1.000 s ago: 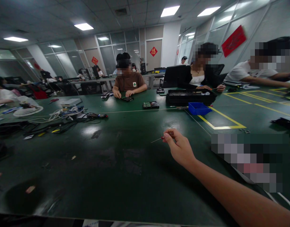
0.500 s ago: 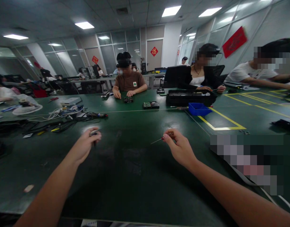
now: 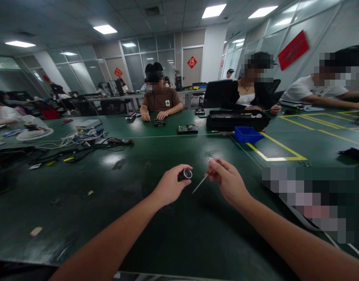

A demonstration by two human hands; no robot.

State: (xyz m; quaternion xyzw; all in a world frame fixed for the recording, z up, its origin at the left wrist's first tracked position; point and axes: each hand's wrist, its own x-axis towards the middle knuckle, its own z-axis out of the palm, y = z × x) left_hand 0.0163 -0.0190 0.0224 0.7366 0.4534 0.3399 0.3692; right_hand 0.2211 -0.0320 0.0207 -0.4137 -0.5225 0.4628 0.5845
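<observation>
Before you, the wide desk [image 3: 173, 249] is spreading its smooth, dark green surface, its gloss catching blurred ceiling reflections. Across it, a person in a brown shirt [image 3: 160, 102] is sitting with both hands near a small dark part. To the right of that person, a long, matte black tray [image 3: 237, 121] with straight walls is lying on the desk, while at your left a loose tangle of cables [image 3: 90, 137], rubbery black and pale, is sprawling in loops. A blue plastic bin [image 3: 247, 135] with slanting sides is standing just in front of the tray. Nearer, your left hand [image 3: 172, 186] and your right hand [image 3: 229, 181] are hovering above the middle of the desk, close together but apart. Beyond them, a flat, rectangular green circuit board unit [image 3: 187, 129] is lying on the desk. Your left fingers [image 3: 183, 167] are curving around a short, dark cylinder [image 3: 180, 176], its round end, rimmed in silvery grey, facing to the right. Your right fingers are pinching the reddish, glossy handle of a screwdriver [image 3: 200, 184], whose thin, straight metal shaft is slanting down and leftward, its tip sitting just below the cylinder without touching it.
</observation>
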